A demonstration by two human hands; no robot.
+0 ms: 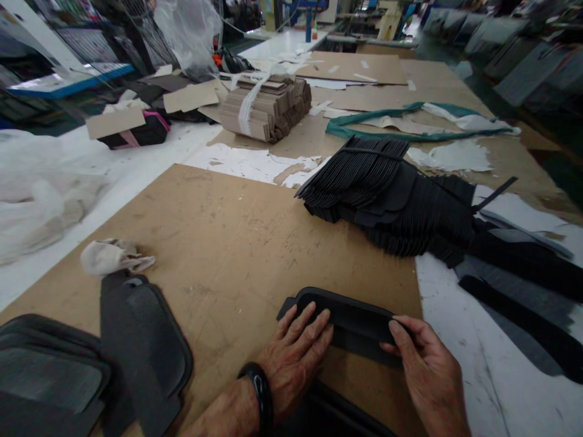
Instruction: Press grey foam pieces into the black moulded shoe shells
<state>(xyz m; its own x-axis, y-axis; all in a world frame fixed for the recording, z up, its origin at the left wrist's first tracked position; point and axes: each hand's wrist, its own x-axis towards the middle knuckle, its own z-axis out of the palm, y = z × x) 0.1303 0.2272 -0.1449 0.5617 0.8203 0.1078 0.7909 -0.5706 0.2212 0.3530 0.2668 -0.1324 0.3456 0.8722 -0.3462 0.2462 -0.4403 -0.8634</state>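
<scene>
A black flat panel with rounded corners (355, 325) lies on the brown board in front of me. My left hand (298, 352), with a black bangle on its wrist, rests flat on the panel's left part, fingers stretched out. At the panel's right end, my right hand (426, 358) pinches the edge between thumb and fingers. Below my left wrist, another black piece (337, 413) is partly hidden. Off to the left lie a shaped black panel (146, 340) and a pile of similar black panels (50, 370).
A strapped bundle of black pieces (387, 194) sits at the board's right. A crumpled white cloth (113, 256) lies left. Behind stand a tied stack of brown card pieces (268, 106) and a green-edged loop (355, 126). Dark fabric strips (519, 297) lie at the right.
</scene>
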